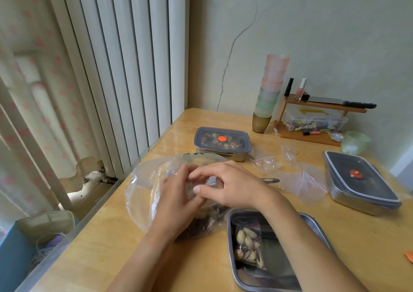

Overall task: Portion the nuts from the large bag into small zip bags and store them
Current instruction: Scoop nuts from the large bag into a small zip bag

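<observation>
A large clear plastic bag [145,186] with dark nuts in its bottom lies on the wooden table [111,247] in front of me. Above it, my left hand [176,200] and my right hand [230,186] together pinch a small clear zip bag [211,182], fingers curled round its top. In the open steel tray [312,224] at the lower right lies a filled small zip bag of nuts [248,244].
A lidded steel box [222,143] holding nuts stands behind the hands, another lidded box [359,180] at the right. Empty small zip bags [266,163] lie between them. Stacked cups [269,93], a small wooden shelf [312,133] and a green glass bowl [355,142] sit by the wall.
</observation>
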### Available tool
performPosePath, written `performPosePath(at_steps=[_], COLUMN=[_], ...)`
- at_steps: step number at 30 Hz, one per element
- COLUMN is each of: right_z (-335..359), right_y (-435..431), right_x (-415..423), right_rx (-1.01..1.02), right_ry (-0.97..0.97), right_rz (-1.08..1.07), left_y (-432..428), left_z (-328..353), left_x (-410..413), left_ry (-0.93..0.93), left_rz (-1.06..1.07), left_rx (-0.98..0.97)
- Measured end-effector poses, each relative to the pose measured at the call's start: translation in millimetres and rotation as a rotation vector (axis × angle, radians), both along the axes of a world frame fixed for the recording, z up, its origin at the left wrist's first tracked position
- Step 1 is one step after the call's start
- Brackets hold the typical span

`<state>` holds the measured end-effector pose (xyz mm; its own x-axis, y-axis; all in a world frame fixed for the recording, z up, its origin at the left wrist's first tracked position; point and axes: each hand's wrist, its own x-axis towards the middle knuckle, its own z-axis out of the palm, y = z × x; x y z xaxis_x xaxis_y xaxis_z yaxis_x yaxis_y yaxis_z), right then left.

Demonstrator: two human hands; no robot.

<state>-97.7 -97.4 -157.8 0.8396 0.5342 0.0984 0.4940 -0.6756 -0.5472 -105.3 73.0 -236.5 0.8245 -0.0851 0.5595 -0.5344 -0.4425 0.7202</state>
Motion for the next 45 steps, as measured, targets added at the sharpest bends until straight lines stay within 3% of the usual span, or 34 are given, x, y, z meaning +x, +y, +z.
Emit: performPosePath(at_steps=[7, 14, 21, 28, 34, 39, 43, 45], right_z=[-1.8, -0.7, 2.0, 5.4, -0.1, -3.1, 6.2, 9.2], right_y=[-0.3, 0.8, -1.4, -0.3, 7.9, 10.2, 7.8, -3.5], right_x=[2.4, 0.9, -3.0, -3.6, -4.3, -4.4, -6.0, 4.2], right_rx=[0.187, 0.017, 0.011, 0.176, -0.082, -0.085, 0.142, 0.229], right_ry=[0.023, 0.003, 0.089, 0.173, 0.26, 0.267, 0.273, 0.145], right_rz=[0.052, 0.061, 0.012, -0.044, 0.046, 0.047, -0.035, -0.213], left_y=[6.8, 16.3, 18.9, 19.6, 12.7, 19.5, 24.2, 26.7], left_z=[2.9, 6.7, 22.0, 4.8, 0.8, -1.5, -4.5, -5.2], left_x=[0.7, 14.0, 30.8, 32.7, 25.7, 26.8, 26.7, 25.9], left_ry=[0.03, 0.169, 0.254, 0.169, 0.099, 0.056, 0.018, 0.012], left_rz=[0.0, -0.093, -0.056, -0.013, -0.098, -0.063, -0.012, 0.039], left_rx=[-0.088, 0.108, 0.219, 0.183, 0.16, 0.161, 0.175, 0.172])
